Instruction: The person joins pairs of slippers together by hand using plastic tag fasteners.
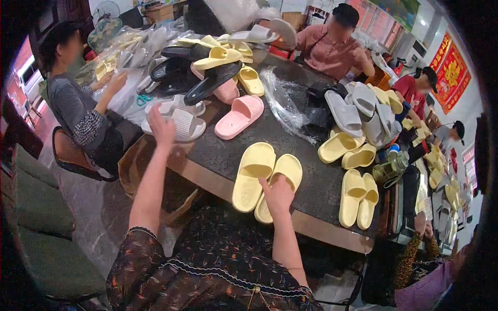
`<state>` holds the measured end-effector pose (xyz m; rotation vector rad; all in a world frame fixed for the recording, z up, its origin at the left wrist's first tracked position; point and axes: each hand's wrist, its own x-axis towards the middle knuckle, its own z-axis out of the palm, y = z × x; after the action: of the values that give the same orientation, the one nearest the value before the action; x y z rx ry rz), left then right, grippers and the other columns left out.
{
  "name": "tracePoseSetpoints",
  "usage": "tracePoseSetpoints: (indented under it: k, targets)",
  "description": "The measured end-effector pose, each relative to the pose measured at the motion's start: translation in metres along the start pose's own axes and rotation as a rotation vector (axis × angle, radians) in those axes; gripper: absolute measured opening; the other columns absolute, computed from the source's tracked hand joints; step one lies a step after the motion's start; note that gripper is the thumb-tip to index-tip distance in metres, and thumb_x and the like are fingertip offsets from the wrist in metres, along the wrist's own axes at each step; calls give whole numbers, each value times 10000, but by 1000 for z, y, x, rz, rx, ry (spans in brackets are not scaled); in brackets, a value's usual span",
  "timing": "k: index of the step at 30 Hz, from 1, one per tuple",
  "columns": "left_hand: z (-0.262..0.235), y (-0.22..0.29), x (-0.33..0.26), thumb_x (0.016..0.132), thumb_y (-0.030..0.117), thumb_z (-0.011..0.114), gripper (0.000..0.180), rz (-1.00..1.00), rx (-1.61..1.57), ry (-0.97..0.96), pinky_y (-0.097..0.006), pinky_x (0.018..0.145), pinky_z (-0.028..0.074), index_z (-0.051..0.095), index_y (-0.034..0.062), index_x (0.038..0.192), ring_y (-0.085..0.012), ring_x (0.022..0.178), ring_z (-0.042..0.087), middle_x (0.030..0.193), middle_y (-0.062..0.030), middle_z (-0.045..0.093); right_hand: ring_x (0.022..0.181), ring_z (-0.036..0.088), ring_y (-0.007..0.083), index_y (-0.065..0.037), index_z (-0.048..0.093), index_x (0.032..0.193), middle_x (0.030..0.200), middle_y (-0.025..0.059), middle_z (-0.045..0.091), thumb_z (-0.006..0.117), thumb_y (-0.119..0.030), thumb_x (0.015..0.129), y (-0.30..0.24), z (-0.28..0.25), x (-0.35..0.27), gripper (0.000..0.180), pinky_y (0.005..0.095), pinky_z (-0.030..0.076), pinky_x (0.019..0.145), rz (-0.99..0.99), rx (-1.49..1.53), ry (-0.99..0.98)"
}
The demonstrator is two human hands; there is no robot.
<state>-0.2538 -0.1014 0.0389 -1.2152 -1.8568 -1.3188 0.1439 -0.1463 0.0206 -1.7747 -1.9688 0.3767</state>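
At the table edge in front of me lies a pair of yellow slippers, the left one [253,173] and the right one [288,170], toes pointing away. My right hand [278,196] has its fingers in the foot opening of the right slipper and its thumb toward the left one, gripping it. My left hand [162,127] reaches to the left side of the table, slightly blurred, fingers extended beside a pair of pale grey slippers [188,124]. Whether it touches them is hard to tell. A pink slipper [239,117] lies between the two pairs.
A heap of black, yellow and pink slippers [212,62] fills the far left. Clear plastic film [282,101] crosses the middle. Grey slippers [345,114], another yellow pair [358,199] and a jar [390,167] stand right. Co-workers sit around; one [83,98] is at left.
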Motion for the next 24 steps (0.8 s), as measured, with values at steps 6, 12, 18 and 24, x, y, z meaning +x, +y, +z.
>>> tracePoseSetpoints:
  k: [6,12,18,24]
  targets:
    - [14,-152,17,743,109,663,794,-308,-380,-603,-319,918,439,276,55,1434,-265,1096,572,1281,-205,526,756,647,364,34,553,933,799,219,647,612,-473,816,-15,7,5,523,460,508,694,-45,13,-36]
    - [-15,-73,15,708,304,733,441,-156,114,-823,-385,761,507,633,64,1064,-291,878,656,933,-147,680,747,646,357,11,561,945,807,217,650,616,-450,808,19,-15,-20,485,453,512,690,25,26,-45]
    - [-71,-18,-30,730,225,692,261,-74,0,-862,-364,575,455,610,-11,806,-247,608,589,647,-132,601,735,637,344,21,570,842,757,184,642,694,-353,759,54,-49,-57,402,416,504,669,97,95,-110]
    - [-89,66,-74,707,213,725,302,-164,-322,-972,-291,498,377,531,-11,650,-98,552,460,550,-43,485,705,627,317,16,576,841,735,174,622,703,-238,742,76,-92,-64,300,394,495,647,153,177,17]
